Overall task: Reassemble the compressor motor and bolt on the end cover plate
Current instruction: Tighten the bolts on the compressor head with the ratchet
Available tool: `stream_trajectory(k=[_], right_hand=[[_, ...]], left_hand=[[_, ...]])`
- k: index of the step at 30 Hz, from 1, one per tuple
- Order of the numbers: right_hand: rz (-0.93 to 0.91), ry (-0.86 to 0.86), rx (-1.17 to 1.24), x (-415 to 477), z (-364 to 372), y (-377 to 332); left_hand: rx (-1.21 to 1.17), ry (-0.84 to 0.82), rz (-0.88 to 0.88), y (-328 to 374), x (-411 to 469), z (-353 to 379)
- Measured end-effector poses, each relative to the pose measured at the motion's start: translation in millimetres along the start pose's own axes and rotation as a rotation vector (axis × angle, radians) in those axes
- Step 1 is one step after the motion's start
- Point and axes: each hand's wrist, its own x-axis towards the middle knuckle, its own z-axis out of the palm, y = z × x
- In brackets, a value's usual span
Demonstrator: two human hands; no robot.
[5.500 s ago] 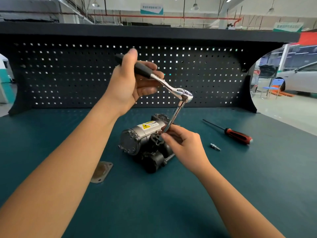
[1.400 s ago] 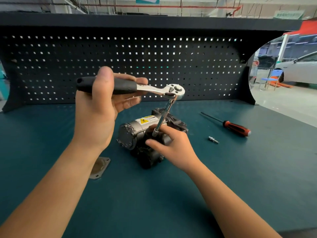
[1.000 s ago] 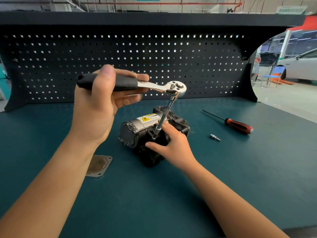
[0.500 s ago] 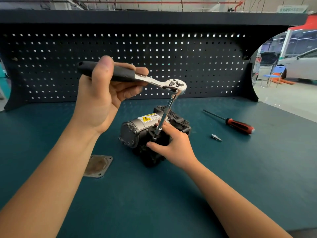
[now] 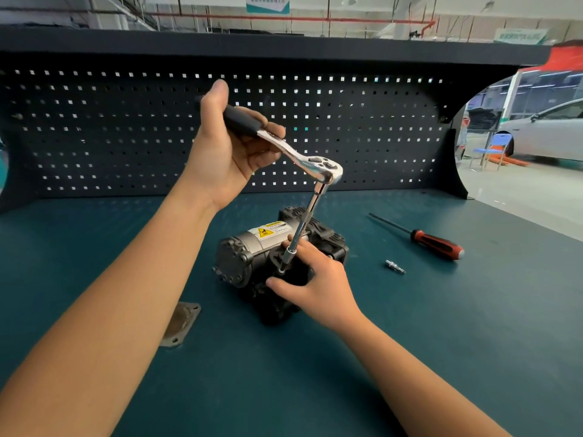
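Compressor motor (image 5: 244,247) bears a yellow warning label (image 5: 265,232), print unreadable.

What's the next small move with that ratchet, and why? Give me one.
Probably swing the ratchet handle through a short stroke to tighten there. The left hand grips the handle, the right hand pinches the extension bar low down, and the socket sits seated on the compressor. The cover plate lies loose on the bench.

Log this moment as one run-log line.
left hand: grips ratchet | right hand: holds compressor motor | extension: tip on motor | cover plate: off, on bench
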Motion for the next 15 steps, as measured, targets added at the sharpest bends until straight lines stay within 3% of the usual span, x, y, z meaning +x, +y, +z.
stream_trajectory(k=[15], right_hand=[[-0.035, 0.043, -0.023, 1, 5, 11]], left_hand=[[-0.078, -0.126, -0.188, -20, 37, -1]])
